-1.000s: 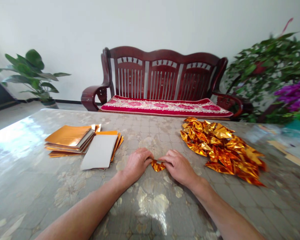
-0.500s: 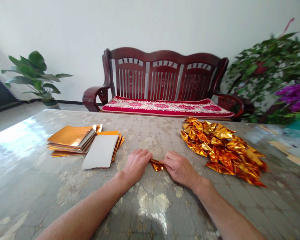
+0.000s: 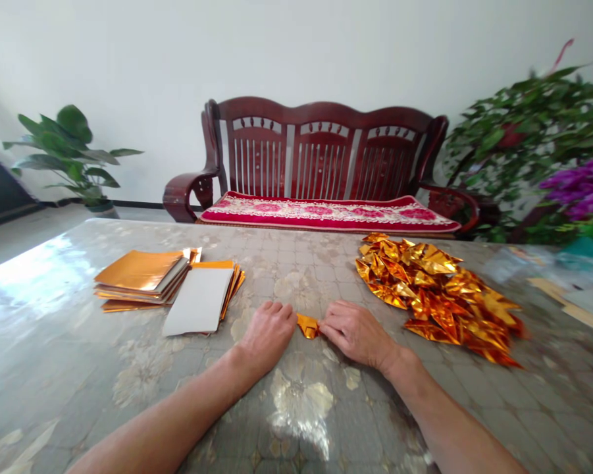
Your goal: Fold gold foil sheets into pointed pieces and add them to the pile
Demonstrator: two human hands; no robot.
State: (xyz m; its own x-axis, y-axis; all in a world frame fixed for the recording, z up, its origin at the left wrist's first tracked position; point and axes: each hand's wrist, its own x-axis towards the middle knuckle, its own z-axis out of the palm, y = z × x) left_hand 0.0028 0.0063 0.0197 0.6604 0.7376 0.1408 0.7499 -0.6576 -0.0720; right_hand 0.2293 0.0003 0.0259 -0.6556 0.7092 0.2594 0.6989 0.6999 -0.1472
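Between my two hands, low over the middle of the table, is a small folded piece of gold foil paper (image 3: pixel 308 326). My left hand (image 3: pixel 270 329) is closed at its left end, the fingertips partly hidden behind the knuckles. At the opposite end my right hand (image 3: pixel 351 330) pinches it between thumb and fingers. To the left lie stacked gold foil sheets (image 3: pixel 138 270), and beside them a second pile with a pale grey sheet (image 3: pixel 200 299) face up. A heap of folded gold foil pieces (image 3: pixel 434 289) spreads out on the right.
The table (image 3: pixel 143 408) has a glossy, floral-patterned cover. Clear plastic (image 3: pixel 516 263) and flat yellowish strips (image 3: pixel 570 306) lie at its right edge. Beyond stands a dark red wooden bench (image 3: pixel 326 151) with a patterned cushion. Plants (image 3: pixel 76 155) flank it on both sides.
The folded foil has turned between my hands, so more of its flat gold face shows. Both hands stay in nearly the same place. The piles look unchanged.
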